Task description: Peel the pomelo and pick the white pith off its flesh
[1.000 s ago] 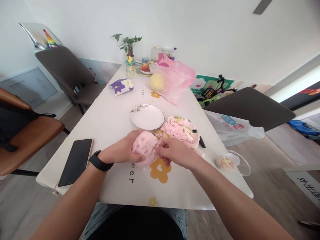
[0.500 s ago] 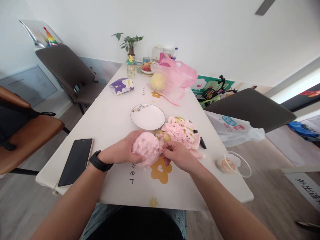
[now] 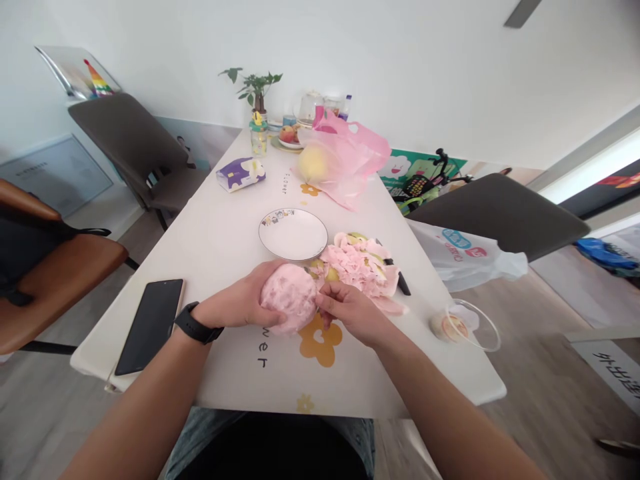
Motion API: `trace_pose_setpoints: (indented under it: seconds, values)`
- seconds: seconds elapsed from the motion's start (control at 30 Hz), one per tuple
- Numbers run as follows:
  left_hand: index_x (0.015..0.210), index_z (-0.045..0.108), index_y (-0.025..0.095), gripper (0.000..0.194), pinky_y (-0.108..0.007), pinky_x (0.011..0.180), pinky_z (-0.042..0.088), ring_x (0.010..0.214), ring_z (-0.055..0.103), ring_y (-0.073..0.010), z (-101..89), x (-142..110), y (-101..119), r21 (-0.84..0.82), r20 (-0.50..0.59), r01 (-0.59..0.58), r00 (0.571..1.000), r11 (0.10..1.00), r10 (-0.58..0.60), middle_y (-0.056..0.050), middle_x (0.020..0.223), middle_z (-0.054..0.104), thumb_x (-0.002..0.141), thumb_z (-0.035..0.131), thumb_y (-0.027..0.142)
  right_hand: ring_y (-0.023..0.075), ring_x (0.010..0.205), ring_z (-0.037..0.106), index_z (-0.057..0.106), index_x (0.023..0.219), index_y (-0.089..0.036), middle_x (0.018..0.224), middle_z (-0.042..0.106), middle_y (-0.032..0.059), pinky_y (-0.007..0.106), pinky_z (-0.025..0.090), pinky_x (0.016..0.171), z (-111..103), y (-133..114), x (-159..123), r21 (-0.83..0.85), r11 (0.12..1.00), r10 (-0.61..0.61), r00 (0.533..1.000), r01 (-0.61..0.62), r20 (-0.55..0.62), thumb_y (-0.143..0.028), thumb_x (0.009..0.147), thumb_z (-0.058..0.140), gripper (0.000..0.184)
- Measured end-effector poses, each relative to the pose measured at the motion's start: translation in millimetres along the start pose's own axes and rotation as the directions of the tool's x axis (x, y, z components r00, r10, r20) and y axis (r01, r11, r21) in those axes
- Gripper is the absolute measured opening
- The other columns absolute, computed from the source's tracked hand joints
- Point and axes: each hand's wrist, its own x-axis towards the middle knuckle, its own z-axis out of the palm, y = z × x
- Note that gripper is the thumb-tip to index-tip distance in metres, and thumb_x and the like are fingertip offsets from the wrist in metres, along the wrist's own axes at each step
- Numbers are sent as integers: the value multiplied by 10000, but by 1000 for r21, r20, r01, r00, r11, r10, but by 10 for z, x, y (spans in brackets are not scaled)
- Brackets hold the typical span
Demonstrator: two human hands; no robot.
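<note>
A round pink peeled fruit (image 3: 291, 306) rests low over the white table (image 3: 225, 240). My left hand (image 3: 245, 301) is wrapped round its left side and grips it. My right hand (image 3: 347, 308) is closed at the fruit's right edge, its fingertips pinching at the pink skin there. Just behind my hands lies a heap of pink and yellow-green peel pieces (image 3: 363, 263). An empty white plate (image 3: 293, 233) stands beyond the fruit. A black watch sits on my left wrist.
A black phone (image 3: 150, 325) lies near the left edge. A dark knife handle (image 3: 401, 281) pokes out beside the peel. A tape roll (image 3: 463, 325) sits right. Further back are a pink bag with yellow fruit (image 3: 340, 157), tissue pack (image 3: 240, 173) and plant. Chairs flank the table.
My right hand's fingers have shifted slightly along the fruit's right edge. The fruit and my left hand stay in place.
</note>
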Motion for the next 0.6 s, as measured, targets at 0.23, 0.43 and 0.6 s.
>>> trace_pose_setpoints:
  seconds: [0.23,0.43,0.6]
  values:
    - [1550,261,267,997,-482,1158,398,1390,442,-349,-72,-80,44,67,17,31,999,997,-32,-112,1556,377,699,775,354,152,667,662,539,785,-213,715,681,-10,281,502,656,52,33,-20,-20,999,36,992,-38,-119,-440,900,618,266]
    - [1546,273,249,919,-536,1144,393,1393,435,-369,10,-145,105,18,-52,138,989,990,-137,-151,1562,379,785,726,494,170,717,663,558,808,-219,754,690,6,282,495,648,141,-38,-60,-81,996,12,991,-23,-134,-504,890,614,302]
    - [1489,342,267,916,-552,1108,423,1351,472,-370,178,-129,172,-20,-193,209,959,978,-209,-142,1511,430,732,765,562,155,688,625,551,832,-216,710,651,-16,268,460,631,132,-81,-45,-65,998,-18,993,10,-116,-555,861,651,354]
